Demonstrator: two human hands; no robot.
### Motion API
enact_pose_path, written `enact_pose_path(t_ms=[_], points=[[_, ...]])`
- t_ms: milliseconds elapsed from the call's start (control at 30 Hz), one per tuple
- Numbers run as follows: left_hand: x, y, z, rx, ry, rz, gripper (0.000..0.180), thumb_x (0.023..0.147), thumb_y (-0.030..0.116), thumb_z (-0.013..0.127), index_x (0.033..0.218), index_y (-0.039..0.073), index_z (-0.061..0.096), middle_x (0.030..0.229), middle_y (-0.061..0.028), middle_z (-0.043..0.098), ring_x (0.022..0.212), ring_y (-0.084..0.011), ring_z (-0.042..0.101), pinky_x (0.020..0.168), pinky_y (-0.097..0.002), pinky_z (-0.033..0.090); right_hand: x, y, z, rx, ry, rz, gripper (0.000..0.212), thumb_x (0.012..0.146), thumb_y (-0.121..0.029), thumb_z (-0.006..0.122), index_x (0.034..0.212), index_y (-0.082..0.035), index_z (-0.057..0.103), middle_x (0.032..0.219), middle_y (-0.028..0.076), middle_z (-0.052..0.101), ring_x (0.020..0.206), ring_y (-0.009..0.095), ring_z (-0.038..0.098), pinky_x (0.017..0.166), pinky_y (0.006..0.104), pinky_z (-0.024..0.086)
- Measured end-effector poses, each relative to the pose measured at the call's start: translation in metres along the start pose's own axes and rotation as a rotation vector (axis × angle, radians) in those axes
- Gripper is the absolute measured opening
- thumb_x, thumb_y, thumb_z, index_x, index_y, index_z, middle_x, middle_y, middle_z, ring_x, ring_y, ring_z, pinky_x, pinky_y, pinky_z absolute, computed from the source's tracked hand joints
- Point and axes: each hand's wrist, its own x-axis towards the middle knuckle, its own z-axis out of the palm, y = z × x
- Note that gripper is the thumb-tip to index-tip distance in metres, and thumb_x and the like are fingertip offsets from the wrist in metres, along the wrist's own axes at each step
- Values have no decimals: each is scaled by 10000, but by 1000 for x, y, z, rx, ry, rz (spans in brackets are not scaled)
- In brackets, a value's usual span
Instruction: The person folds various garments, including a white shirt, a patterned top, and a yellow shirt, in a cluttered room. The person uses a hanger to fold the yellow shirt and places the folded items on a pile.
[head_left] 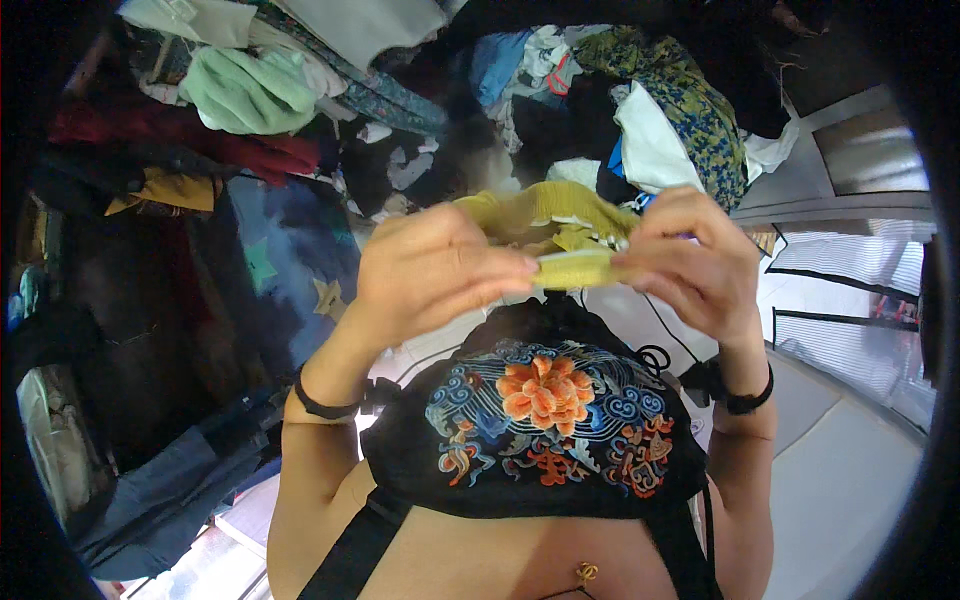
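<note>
A yellow-green piece of clothing (pixel 578 268) with a ribbed, gathered band is stretched between my two hands in front of my chest. Its near edge is pinched by the fingers of my left hand (pixel 425 268). On the other side my right hand (pixel 697 258) grips the band too, fingers closed on it. A pale edging shows along the inside of the fabric, and the band opens into a loop toward the far side. Motion blurs the cloth a little, so its exact kind is unclear.
Heaped clothes lie beyond my hands, among them a light green fluffy garment (pixel 245 90), camouflage-patterned cloth (pixel 690 110) and a white cloth (pixel 655 140). Dark blue fabric with stars (pixel 285 250) hangs at the left. A white panel (pixel 830 430) stands at the right.
</note>
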Motion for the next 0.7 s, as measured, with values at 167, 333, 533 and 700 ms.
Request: enact_pose_path(t_ms=[167, 333, 533, 700], points=[[-10, 19, -15, -190, -192, 178, 243, 680, 182, 839, 833, 54, 702, 646, 11, 411, 533, -134, 488, 412, -262, 348, -20, -26, 4, 144, -139, -55, 216, 684, -289, 794, 834, -134, 782, 633, -40, 506, 506, 119, 460, 487, 297, 329], [-28, 24, -5, -155, -315, 107, 156, 686, 60, 745, 820, 17, 679, 670, -4, 422, 543, -134, 481, 391, -253, 359, -26, -30, 12, 175, -340, -62, 259, 643, -216, 733, 875, -106, 768, 539, -73, 354, 424, 73, 374, 429, 268, 231], [-14, -3, 11, -238, -326, 7, 130, 668, 60, 732, 729, 24, 624, 674, -14, 413, 552, -133, 468, 380, -247, 351, -33, 6, 15, 251, -325, -45, 244, 630, -125, 726, 869, -76, 711, 536, -73, 303, 394, 69, 339, 397, 270, 187], [-18, -3, 6, -176, -345, 13, 160, 659, 98, 739, 705, 56, 592, 685, -10, 407, 562, -129, 460, 384, -242, 351, -25, 12, 13, 319, -384, -37, 220, 614, -123, 744, 815, -75, 669, 537, -66, 327, 395, 83, 359, 391, 273, 206]])
